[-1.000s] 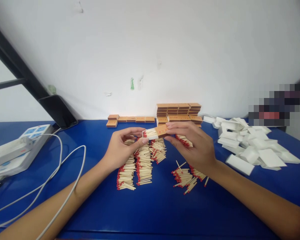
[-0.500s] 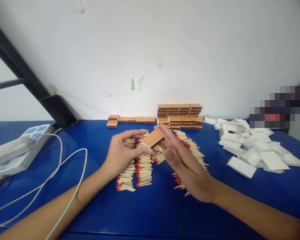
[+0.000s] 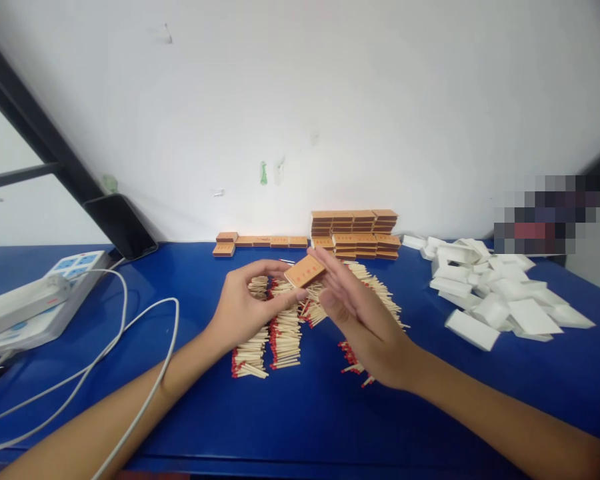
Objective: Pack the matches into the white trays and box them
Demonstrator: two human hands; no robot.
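A tilted orange matchbox (image 3: 306, 271) is held above the table between the thumb and fingers of my left hand (image 3: 247, 300). My right hand (image 3: 365, 317) has its fingers stretched out, and they lie against the box's right end without wrapping around it. Below the hands, loose red-tipped matches (image 3: 286, 333) lie in rows on the blue table. Another pile of matches (image 3: 380, 287) is partly hidden behind my right hand.
Stacked matchboxes (image 3: 355, 230) stand along the wall, with a low row of matchboxes (image 3: 270, 241) to their left. White paper trays (image 3: 495, 287) are heaped on the right. At left are a power strip (image 3: 75, 280), a looping white cable (image 3: 175, 320) and a black stand (image 3: 117, 223).
My hands and the matchbox keep nearly the same pose. The view has shifted slightly, and the right hand appears a little further left and higher.
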